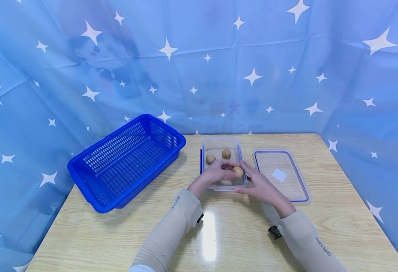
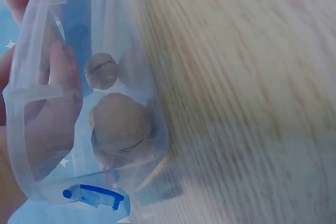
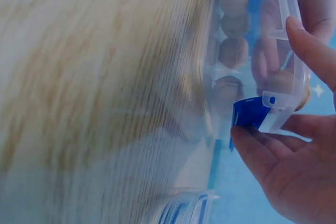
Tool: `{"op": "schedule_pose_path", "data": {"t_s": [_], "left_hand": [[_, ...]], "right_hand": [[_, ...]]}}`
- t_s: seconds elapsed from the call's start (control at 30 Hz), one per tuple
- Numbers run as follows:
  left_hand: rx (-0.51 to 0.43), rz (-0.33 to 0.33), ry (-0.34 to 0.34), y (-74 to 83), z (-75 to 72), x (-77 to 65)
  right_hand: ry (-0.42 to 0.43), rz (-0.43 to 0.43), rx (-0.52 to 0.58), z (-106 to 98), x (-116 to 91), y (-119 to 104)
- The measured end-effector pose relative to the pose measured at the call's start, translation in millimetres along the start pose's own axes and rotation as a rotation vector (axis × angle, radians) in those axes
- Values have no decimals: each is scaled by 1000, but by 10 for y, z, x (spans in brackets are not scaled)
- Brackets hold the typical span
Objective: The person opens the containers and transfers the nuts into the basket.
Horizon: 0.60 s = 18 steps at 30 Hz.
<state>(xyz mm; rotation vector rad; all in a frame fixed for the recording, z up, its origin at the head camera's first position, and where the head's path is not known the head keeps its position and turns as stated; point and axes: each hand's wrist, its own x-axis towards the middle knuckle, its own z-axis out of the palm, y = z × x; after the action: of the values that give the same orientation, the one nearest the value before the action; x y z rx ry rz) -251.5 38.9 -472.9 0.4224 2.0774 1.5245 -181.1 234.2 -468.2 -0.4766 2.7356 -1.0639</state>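
A clear plastic container (image 1: pixel 222 142) with blue latches stands open on the table. Walnuts lie inside it, one at the left (image 1: pixel 210 158) and one farther back (image 1: pixel 226 153); the forearms and hands partly hide the rest. Reaching over the near rim, my left hand (image 1: pixel 216 173) pinches a walnut (image 1: pixel 237 171) near the right wall. My right hand (image 1: pixel 261 187) grips the container's near right corner. In the right wrist view its thumb (image 3: pixel 310 45) is on the rim, and its fingers touch the blue latch (image 3: pixel 249 113).
A blue slotted basket (image 1: pixel 124 200) sits at the table's left edge. To the container's right lies its clear lid (image 1: pixel 270 166), with a blue seal and a white label (image 1: pixel 279 175). A blue star-patterned curtain (image 1: pixel 199 75) hangs behind the wooden table (image 1: pixel 239 241).
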Motion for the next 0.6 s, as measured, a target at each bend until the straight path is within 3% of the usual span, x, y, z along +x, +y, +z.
{"op": "schedule_pose_path", "data": {"t_s": [0.3, 0.6], "left_hand": [[-73, 58, 96, 66, -91, -45], [-109, 121, 116, 194, -329, -83]], "right_hand": [[2, -5, 9, 15, -2, -18], [2, 7, -11, -7, -1, -25]]}}
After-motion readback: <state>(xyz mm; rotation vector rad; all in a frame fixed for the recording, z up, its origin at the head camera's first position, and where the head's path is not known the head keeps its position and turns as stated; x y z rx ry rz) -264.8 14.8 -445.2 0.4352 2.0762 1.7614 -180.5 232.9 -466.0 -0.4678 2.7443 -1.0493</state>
